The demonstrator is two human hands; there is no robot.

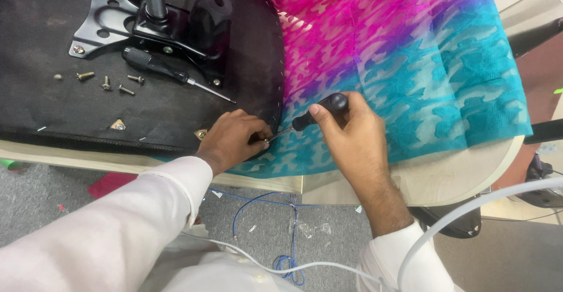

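An upturned black chair seat lies on the table, with a black metal mounting plate bolted to it. My left hand rests on the seat's near right edge, fingertips pinching a small screw. My right hand grips a black-handled screwdriver, its tip pointing left at that screw between my left fingers. A second black screwdriver lies loose on the seat beside the plate.
Several loose screws lie on the seat left of the spare screwdriver. A pink and turquoise cloth covers the table to the right. Blue and white cables trail over the grey floor below the table edge.
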